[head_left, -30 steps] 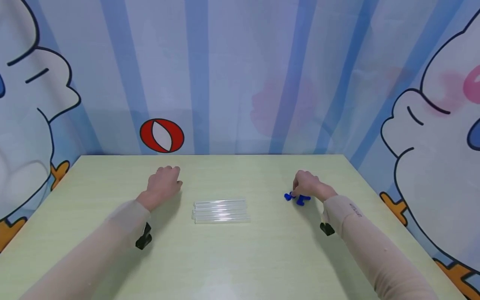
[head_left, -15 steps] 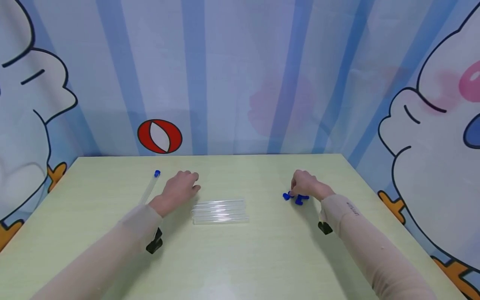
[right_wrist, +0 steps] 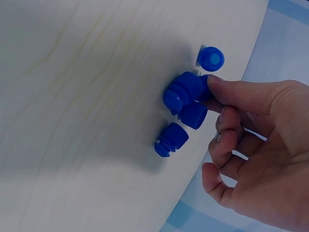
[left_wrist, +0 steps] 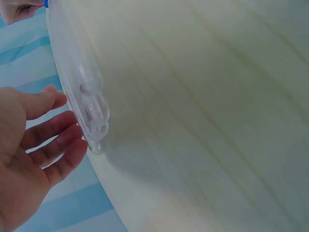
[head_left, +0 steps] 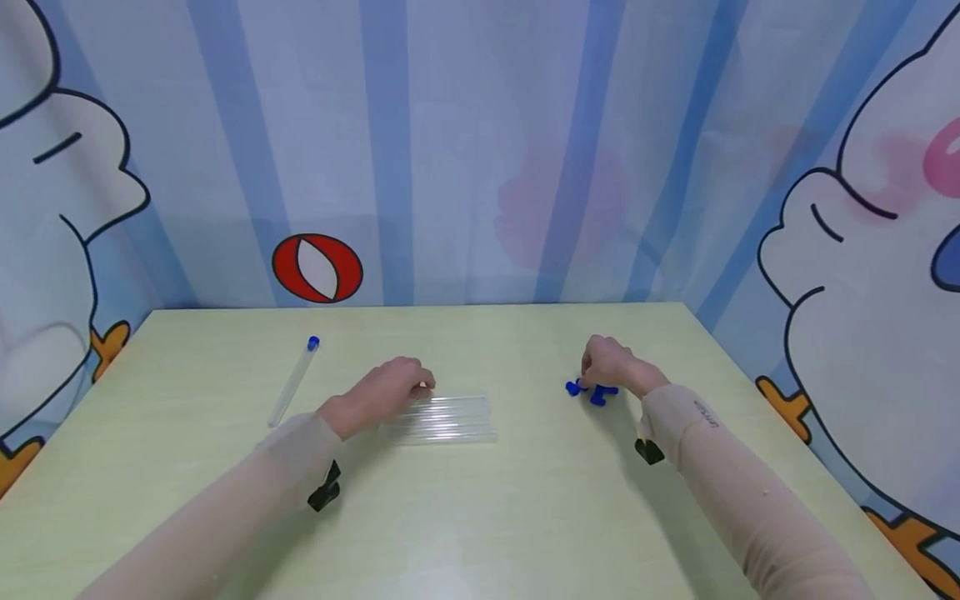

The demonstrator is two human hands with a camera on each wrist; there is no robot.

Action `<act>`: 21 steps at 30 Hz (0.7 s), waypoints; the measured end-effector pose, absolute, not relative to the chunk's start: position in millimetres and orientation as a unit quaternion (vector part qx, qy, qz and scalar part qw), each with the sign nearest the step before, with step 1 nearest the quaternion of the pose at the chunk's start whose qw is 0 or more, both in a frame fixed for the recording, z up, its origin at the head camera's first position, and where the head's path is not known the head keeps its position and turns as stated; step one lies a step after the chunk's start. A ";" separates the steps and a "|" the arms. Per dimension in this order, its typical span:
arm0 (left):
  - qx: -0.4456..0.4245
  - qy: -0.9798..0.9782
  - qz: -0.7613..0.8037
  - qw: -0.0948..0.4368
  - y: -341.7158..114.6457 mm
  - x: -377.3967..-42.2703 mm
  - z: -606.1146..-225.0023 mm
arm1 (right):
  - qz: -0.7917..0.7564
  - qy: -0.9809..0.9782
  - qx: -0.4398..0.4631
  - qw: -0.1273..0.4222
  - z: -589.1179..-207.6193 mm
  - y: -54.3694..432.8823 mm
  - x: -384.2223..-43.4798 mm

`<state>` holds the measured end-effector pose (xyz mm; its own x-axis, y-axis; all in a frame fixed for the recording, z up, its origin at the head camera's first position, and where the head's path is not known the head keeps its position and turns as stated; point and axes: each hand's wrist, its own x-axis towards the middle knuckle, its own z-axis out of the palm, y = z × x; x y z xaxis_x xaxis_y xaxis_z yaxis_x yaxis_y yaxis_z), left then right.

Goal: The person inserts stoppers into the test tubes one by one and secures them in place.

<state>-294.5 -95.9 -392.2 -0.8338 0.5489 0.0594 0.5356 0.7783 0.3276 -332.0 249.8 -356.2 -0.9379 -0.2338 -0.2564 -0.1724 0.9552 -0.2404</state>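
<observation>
Several clear test tubes (head_left: 450,421) lie side by side in the middle of the table. My left hand (head_left: 386,392) is at their far left end, its fingers relaxed and slightly bent. In the left wrist view the fingertips (left_wrist: 77,145) come right up to the rounded ends of the tubes (left_wrist: 94,111). On the right, my right hand (head_left: 609,362) pinches a blue stopper (right_wrist: 205,87) between thumb and forefinger. More ribbed blue stoppers (right_wrist: 175,137) lie around it on the table. A capped test tube (head_left: 294,383) with a blue stopper lies at the left.
The pale wooden table (head_left: 480,517) ends at a blue striped curtain (head_left: 450,150) along the back. Cartoon-printed cloth (head_left: 885,333) hangs at both sides.
My left hand has moved right and nearer, from the capped tube to the row of clear tubes, uncovering the capped tube. My right hand stays at the stoppers.
</observation>
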 end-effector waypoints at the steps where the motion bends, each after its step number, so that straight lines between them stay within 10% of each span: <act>1: 0.296 0.940 0.166 0.020 -94.9 -294.4 -392.7 | -0.106 0.978 -0.105 0.143 -356.2 249.9 -332.4; 21: 0.288 0.943 0.159 0.040 -86.6 -297.7 -397.7 | -0.104 0.981 -0.104 0.129 -359.0 254.3 -333.4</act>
